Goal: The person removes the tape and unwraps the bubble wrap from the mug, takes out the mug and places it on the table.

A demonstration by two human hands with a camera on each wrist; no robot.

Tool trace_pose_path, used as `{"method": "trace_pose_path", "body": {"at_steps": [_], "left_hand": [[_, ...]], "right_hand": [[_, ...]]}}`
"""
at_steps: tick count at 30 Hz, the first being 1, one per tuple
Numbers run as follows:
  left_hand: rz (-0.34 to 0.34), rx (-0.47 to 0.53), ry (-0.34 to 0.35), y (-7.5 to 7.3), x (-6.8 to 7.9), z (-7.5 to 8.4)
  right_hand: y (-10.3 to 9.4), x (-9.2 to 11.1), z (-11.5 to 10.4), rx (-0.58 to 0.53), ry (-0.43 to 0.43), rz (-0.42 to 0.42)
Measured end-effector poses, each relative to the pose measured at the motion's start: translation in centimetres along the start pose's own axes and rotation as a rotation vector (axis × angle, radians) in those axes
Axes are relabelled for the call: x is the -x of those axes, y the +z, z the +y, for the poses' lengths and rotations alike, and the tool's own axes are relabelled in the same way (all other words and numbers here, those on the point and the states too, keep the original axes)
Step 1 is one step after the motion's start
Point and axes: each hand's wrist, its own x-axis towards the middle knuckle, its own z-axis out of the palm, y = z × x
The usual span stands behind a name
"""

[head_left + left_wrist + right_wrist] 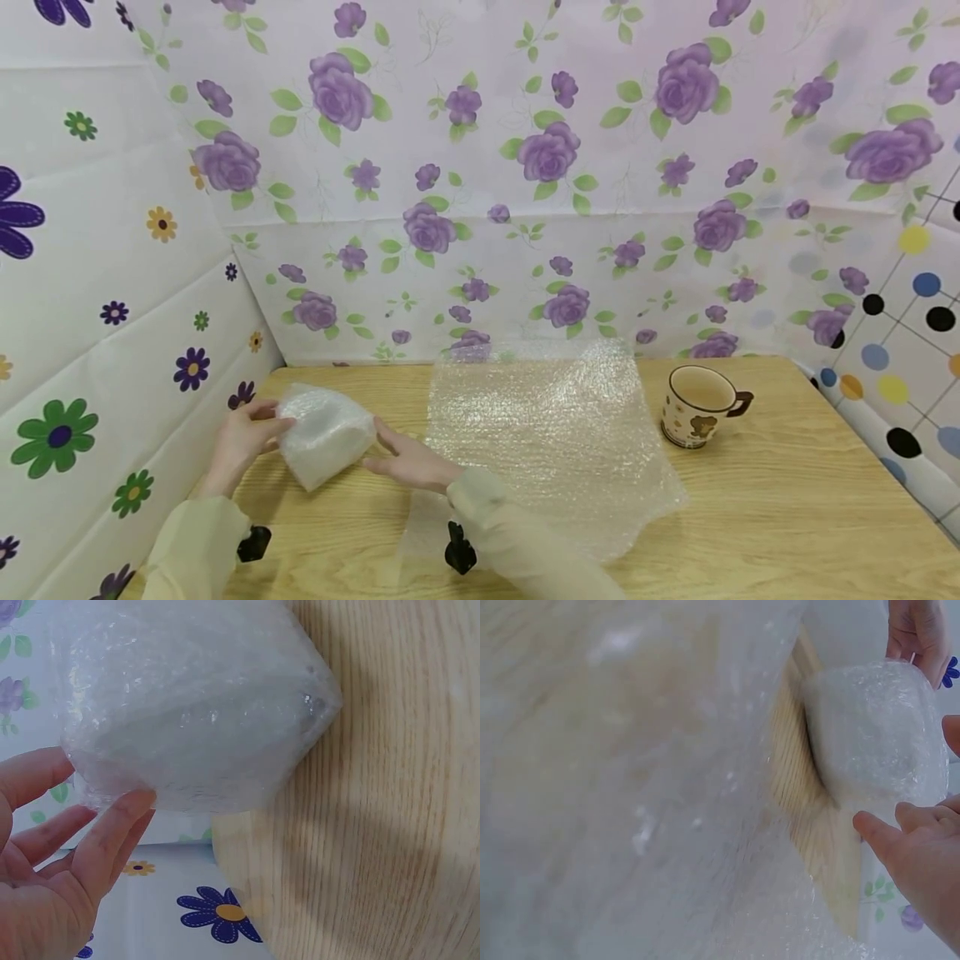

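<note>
- Bubble-wrapped bundle [322,433]: lies at the left end of the desk [795,508], directly between both hands; contents hidden by cloudy film; whether flat down or slightly raised, impossible to tell.
- Likely decisive for the coming move: breadth spanning from one hand to the other, one corner pointing toward the near side; true long axis hard to make out.
- Left hand [247,435]: pinches the left edge lightly between thumb and fingers; seems the nearer by its firmer contact.
- Right hand [416,462]: spread, thumb apart, grips nothing; index fingertip at or just beside the right edge.
- Just right of the bundle: flat sheet of bubble wrap [540,433], partly under the right sleeve [480,500].
- Farther right, well apart: patterned mug [699,408], upright, handle rightward; visible in the head view only.
- Left wrist view: shows the pinch and a pointed fold up close, without the right hand.
- Right wrist view: shows both hands around the bundle, plus shadow along one side.
</note>
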Motion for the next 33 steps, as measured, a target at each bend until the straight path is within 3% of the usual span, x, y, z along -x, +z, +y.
{"method": "trace_pose_path", "body": {"at_steps": [20,33], "left_hand": [[0.006,0.007,-0.006,0.2,0.3,1.0],[-0.026,0.042,0.002,1.2,0.3,1.2]], "right_hand": [[-0.6,-0.1,0.3,0.010,-0.011,0.002],[-2.1,0.5,0.7,-0.028,-0.026,0.008]]}}
